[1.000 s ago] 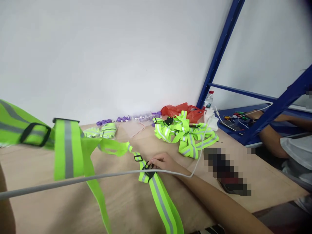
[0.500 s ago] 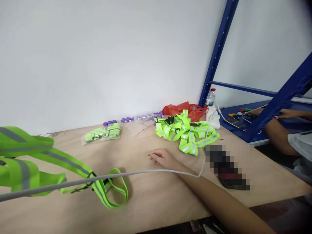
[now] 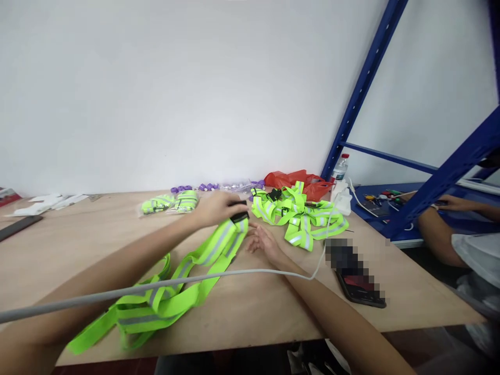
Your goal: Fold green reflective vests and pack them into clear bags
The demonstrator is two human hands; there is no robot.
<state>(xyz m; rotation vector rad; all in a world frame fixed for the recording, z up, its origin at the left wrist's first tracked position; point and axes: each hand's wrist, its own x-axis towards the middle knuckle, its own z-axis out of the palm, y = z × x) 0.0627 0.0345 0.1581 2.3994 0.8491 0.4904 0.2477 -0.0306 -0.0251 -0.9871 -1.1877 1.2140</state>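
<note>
My left hand (image 3: 219, 208) is closed around the black buckle end of a neon-yellow reflective vest made of straps (image 3: 211, 255). Its bands carry grey stripes and trail down toward the near left of the table, partly under my left forearm. Just right of that end, my right hand (image 3: 266, 244) rests over the table with loosely curled fingers apart and nothing in them. Beyond my right hand lies a loose heap of similar reflective straps (image 3: 302, 221). Two folded strap sets in clear bags, one a bagged bundle (image 3: 186, 202), lie behind my left hand.
A white cable (image 3: 250, 271) crosses in front of my arms. A phone (image 3: 361, 291), partly pixelated, lies at right. A red plastic bag (image 3: 291, 179), purple items (image 3: 209, 186) and a bottle (image 3: 340, 167) stand along the wall. Beyond the blue rack (image 3: 361, 83), another person's arms show.
My left hand has come into view, bringing the reflective vest from the left toward my right hand. My right hand has stayed near the same spot. The view has shifted slightly left.
</note>
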